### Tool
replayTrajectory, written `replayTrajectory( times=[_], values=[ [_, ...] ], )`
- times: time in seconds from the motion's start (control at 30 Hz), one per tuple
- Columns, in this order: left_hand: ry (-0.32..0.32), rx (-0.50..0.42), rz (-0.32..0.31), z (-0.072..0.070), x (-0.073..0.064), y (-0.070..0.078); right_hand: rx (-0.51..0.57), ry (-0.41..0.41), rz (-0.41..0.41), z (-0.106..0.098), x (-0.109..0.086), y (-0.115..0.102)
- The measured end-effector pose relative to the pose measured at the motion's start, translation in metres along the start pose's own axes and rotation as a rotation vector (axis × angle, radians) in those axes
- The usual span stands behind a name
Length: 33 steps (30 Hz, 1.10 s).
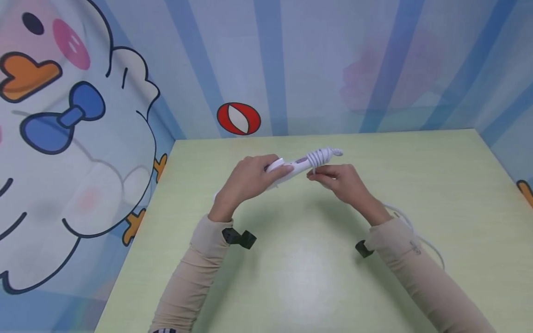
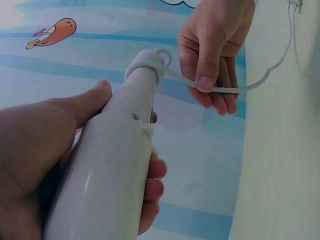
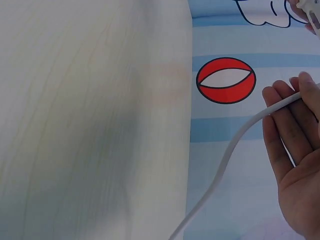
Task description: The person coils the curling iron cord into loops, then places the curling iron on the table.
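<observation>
My left hand grips a white hair styling iron round its body, tilted above the table. A purple panel shows on its handle. Several turns of its white cord are wound round the handle's end. Just right of those turns, my right hand pinches the cord between thumb and fingers. The left wrist view shows the cord stretched from the handle to the right thumb. From the right hand, the free cord hangs in a curve in the right wrist view.
The pale yellow-green table lies under both hands. More cord trails beside the right forearm, and a plug shows at the left wrist view's top corner. A blue striped wall with cartoon pictures stands behind the table.
</observation>
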State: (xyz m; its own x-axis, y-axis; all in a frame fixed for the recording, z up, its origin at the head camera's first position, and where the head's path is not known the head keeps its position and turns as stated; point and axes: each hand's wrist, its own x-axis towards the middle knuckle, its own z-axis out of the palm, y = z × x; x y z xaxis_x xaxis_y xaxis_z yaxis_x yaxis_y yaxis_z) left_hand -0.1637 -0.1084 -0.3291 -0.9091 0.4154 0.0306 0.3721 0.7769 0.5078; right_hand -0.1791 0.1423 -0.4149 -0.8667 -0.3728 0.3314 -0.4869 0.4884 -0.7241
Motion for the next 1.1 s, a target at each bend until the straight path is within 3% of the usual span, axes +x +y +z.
replayTrajectory(
  times=[0.17,0.4,0.63,0.77,0.93,1.1],
  values=[
    [-0.038,-0.042,0.057,0.0,0.001,-0.004,0.001,0.008,-0.011,-0.005,0.003,0.0],
    [-0.113,-0.093,0.142,-0.005,-0.001,-0.008,-0.037,0.007,0.035,-0.014,0.003,-0.004],
    [-0.197,-0.113,0.182,-0.007,-0.005,-0.005,-0.082,-0.074,-0.134,-0.022,0.005,-0.004],
    [-0.224,-0.079,0.198,-0.008,-0.007,-0.001,-0.129,-0.141,-0.136,-0.029,0.008,-0.006],
    [-0.258,-0.014,0.2,-0.008,-0.01,0.005,-0.171,-0.191,-0.053,-0.036,0.01,-0.007],
    [-0.274,0.06,0.208,-0.005,-0.011,0.011,-0.231,-0.175,-0.132,-0.04,0.013,-0.006]
  ],
)
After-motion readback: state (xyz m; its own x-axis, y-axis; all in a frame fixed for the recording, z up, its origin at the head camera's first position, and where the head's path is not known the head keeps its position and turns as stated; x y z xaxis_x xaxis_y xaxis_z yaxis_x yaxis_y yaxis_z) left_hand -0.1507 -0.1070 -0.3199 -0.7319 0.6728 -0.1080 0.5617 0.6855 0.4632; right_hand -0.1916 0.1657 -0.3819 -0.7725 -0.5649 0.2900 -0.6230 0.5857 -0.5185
